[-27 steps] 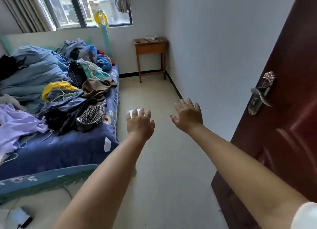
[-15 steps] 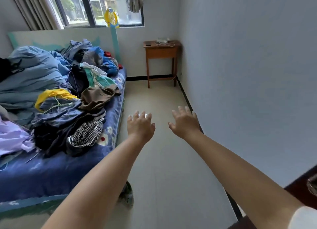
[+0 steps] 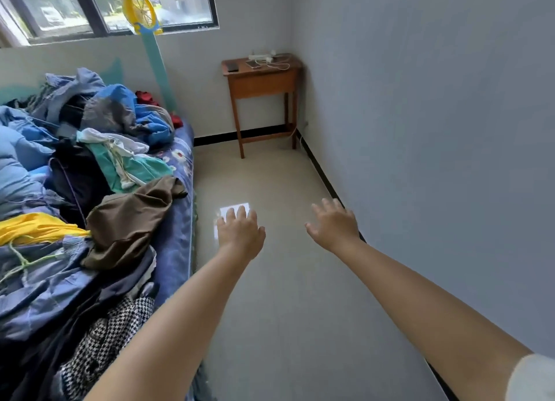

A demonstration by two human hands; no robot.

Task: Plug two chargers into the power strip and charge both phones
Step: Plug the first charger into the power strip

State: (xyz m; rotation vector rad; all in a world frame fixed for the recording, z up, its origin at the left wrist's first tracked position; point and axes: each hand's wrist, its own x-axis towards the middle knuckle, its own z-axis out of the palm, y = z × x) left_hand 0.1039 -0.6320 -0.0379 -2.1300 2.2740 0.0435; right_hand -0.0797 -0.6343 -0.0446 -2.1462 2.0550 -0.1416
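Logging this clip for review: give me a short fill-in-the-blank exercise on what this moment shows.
1. The power strip lies on the wooden ____ in the far corner.
2. Both hands, left hand and right hand, hold ____.
3. The clothes pile lies on the ____, to the person's left.

Missing words: table; nothing; bed

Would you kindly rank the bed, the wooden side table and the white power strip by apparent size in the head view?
1. bed, though it is nearest the camera.
2. wooden side table.
3. white power strip, on that table.
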